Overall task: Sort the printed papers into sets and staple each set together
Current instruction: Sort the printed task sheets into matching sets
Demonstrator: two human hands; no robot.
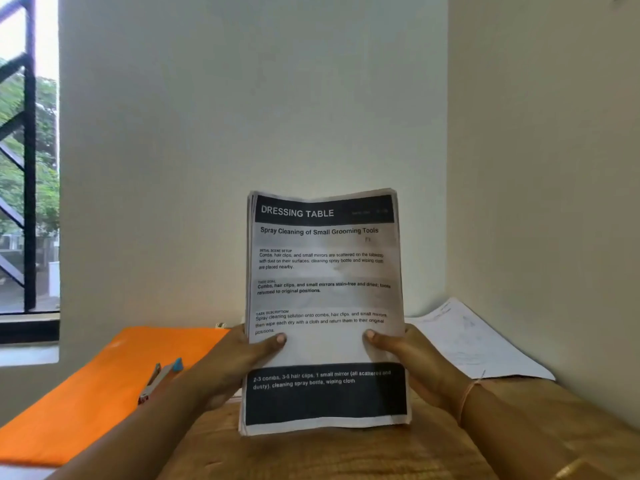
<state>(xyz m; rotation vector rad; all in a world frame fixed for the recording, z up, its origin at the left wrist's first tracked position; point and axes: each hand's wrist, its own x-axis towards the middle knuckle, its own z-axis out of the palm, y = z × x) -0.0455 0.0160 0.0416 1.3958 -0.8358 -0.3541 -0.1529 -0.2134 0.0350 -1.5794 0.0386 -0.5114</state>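
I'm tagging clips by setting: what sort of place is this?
Probably a plain room in a home or small office. Bare walls meet in a corner, a barred window shows trees outside, and a stapler and loose papers lie near the held paper stack.

Left hand (235, 365) and right hand (415, 362) grip the paper stack (325, 271), thumbs in front.

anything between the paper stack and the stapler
Nothing visible does. The paper stack is held upright by the left hand and right hand; the stapler lies just beside the left wrist on the orange surface.
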